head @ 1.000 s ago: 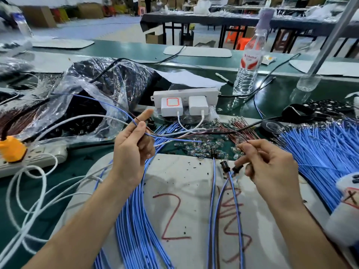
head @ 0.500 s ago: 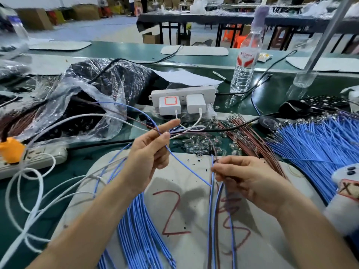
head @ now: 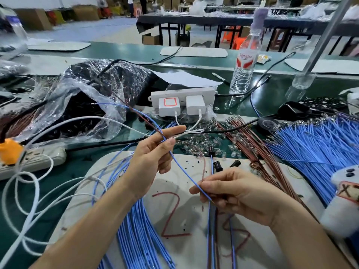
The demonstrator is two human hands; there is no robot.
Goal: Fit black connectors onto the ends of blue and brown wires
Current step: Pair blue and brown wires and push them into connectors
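Since half a second back I've drawn the right hand [head: 239, 195] down and toward me, sliding its pinch along the blue wire [head: 182, 167] to the near end. The left hand [head: 153, 158] has barely shifted.

Nearest me, over the white mat [head: 184, 255] with its red numerals, the right hand's fingers are curled, thumb and forefinger nipping the blue wire just short of its tip. The brown wire [head: 204, 167] drops to the same fingertips, though I can't tell whether it is gripped or only brushing them. Something dark sits in the curl of those fingers. It may be a connector, but I can't say.

Further out, the left hand pinches both wires between thumb and middle fingers, forefinger stretched straight. The blue wire runs fairly straight between my two hands. Past the right hand, black connectors [head: 235, 163] lie on the mat's far edge, near the fingers but apart from them. Beyond are the brown wire stock [head: 244, 136], a white power strip [head: 182, 94] and a water bottle [head: 244, 65].

I judge this the lining-up step: the pair's ends are being evened, with nothing fitted yet. Next I'd need both tips level and held still, then a connector picked up and pushed squarely on. The wires look springy and may slip apart.
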